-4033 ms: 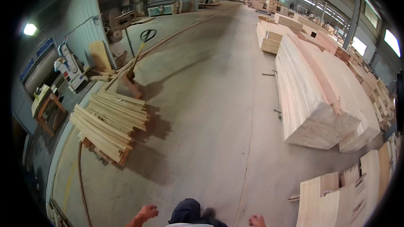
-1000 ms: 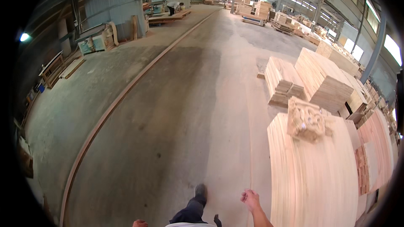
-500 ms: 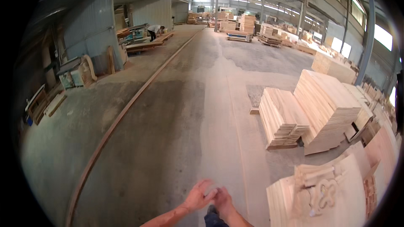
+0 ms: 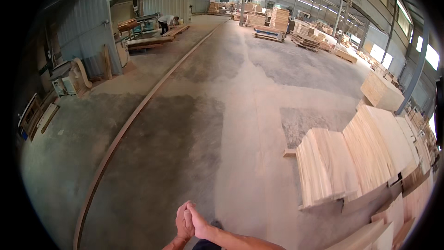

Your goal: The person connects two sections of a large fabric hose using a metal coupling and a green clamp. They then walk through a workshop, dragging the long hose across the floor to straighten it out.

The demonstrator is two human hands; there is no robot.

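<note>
My left hand [image 4: 181, 226] and my right hand [image 4: 198, 221] are pressed together low in front of me, over the concrete floor. Both have their fingers closed against each other, and I see no object in or between them. The palms are hidden where the hands meet. Below them a dark shoe and dark clothing show in part. The closest thing on my right is a stack of pale wooden boards [image 4: 326, 169], well apart from my hands.
A long brown strip [image 4: 138, 113] runs along the floor at left. A bent-over person [image 4: 165, 22] stands by boards at far left. More board stacks [image 4: 379, 141] line the right side. A small wood block [image 4: 289, 153] juts out beside the nearest stack. Pallets [image 4: 268, 34] stand farther off.
My hands have come together from loosely apart fingers and shifted left. The board stacks have come nearer, and the carved piece on the closest stack has left the view.
</note>
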